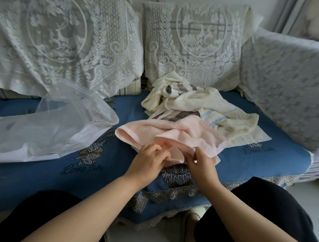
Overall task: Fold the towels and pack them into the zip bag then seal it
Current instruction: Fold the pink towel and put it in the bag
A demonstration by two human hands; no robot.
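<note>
A pink towel lies crumpled on the blue sofa seat, in the middle of the view. My left hand and my right hand both pinch its near edge, side by side. Behind it sits a heap of cream towels, one with grey-brown patches and one with pale blue stripes. A large clear zip bag lies open and puffed up on the seat to the left, its mouth facing the towels.
Two lace-covered back cushions stand behind the seat, and a covered armrest rises at the right. My knees in dark trousers are at the front edge of the sofa.
</note>
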